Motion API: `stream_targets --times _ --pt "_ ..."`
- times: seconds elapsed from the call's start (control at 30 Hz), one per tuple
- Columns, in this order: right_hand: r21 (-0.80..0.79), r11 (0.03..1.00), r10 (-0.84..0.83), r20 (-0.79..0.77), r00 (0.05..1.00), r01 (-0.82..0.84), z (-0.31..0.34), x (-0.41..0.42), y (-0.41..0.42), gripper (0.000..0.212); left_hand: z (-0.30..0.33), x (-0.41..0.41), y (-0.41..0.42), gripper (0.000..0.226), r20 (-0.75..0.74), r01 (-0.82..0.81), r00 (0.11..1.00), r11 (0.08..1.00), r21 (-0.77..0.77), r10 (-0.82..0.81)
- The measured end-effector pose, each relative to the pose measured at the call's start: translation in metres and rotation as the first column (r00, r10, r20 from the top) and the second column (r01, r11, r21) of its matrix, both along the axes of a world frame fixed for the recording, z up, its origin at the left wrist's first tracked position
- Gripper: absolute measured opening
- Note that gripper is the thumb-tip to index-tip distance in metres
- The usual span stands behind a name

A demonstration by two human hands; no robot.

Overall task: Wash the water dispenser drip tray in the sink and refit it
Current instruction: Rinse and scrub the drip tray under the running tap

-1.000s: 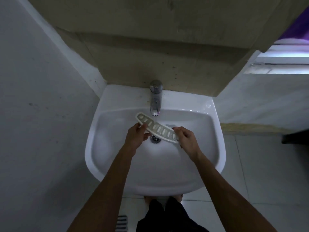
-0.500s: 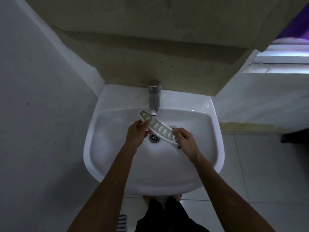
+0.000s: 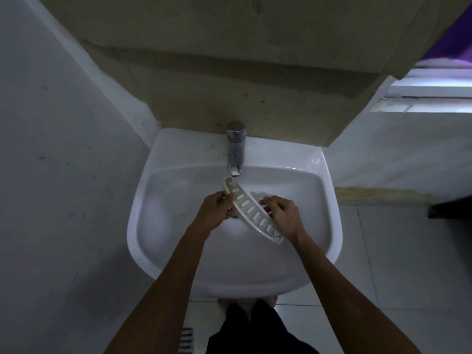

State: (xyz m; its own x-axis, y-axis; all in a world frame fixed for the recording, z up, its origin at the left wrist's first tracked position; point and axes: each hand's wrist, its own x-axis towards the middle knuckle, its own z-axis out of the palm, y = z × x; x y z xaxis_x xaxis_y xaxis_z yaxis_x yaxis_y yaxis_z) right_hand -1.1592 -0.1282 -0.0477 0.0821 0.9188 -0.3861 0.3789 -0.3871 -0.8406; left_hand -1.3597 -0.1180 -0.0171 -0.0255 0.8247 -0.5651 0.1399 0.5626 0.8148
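Observation:
A long white slotted drip tray [image 3: 251, 209] slants over the bowl of the white sink [image 3: 329, 226], its far end just under the chrome tap [image 3: 236, 149]. My left hand [image 3: 215, 209] grips the tray's left edge near the far end. My right hand [image 3: 283, 215] holds its right edge around the middle, and the near end sticks out past that wrist. A thin stream of water falls from the spout onto the far end. The drain is mostly hidden behind the tray and my left hand.
The sink hangs on a rough concrete wall [image 3: 229, 85], with a pale wall [image 3: 63, 175] close on the left. White floor tiles [image 3: 396, 264] lie to the right, a dark object [image 3: 452, 209] at the right edge. My feet and dark shorts [image 3: 255, 328] are below the basin.
The tray has swung from lying across the bowl to a steeper diagonal, its near end dropping toward me. My right hand slid from the tray's end to its middle.

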Motion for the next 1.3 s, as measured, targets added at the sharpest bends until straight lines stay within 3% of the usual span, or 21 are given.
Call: stream_targets --times 0.17,0.5,0.73,1.0,1.2,1.3 --pt "0.024 0.989 0.143 0.002 0.99 -0.143 0.007 -0.009 -0.002 0.026 -0.007 0.001 -0.002 0.031 -0.039 0.05 0.998 0.998 -0.032 -0.051" --pt "-0.018 0.98 0.196 0.038 0.98 -0.196 0.011 -0.003 -0.004 0.023 -0.009 0.006 -0.003 0.028 0.03 -0.014 0.999 0.992 -0.127 0.018" --pt "-0.04 0.969 0.245 0.081 0.966 -0.243 0.01 0.007 -0.008 0.025 -0.014 0.009 -0.005 0.038 0.02 -0.031 0.999 0.983 -0.179 0.035" --pt "-0.032 0.943 0.332 0.071 0.941 -0.33 0.008 -0.001 -0.015 0.034 -0.008 0.001 -0.004 0.045 -0.074 -0.118 0.991 0.984 -0.13 0.109" --pt "-0.069 0.925 0.376 0.031 0.926 -0.373 0.004 -0.019 -0.015 0.03 0.0 -0.003 -0.002 0.035 -0.183 -0.14 0.972 0.989 0.042 0.146" --pt "-0.123 0.91 0.394 -0.044 0.918 -0.396 0.001 -0.027 -0.015 0.049 0.006 -0.003 0.0 0.036 -0.203 -0.134 0.968 0.987 0.093 0.151"
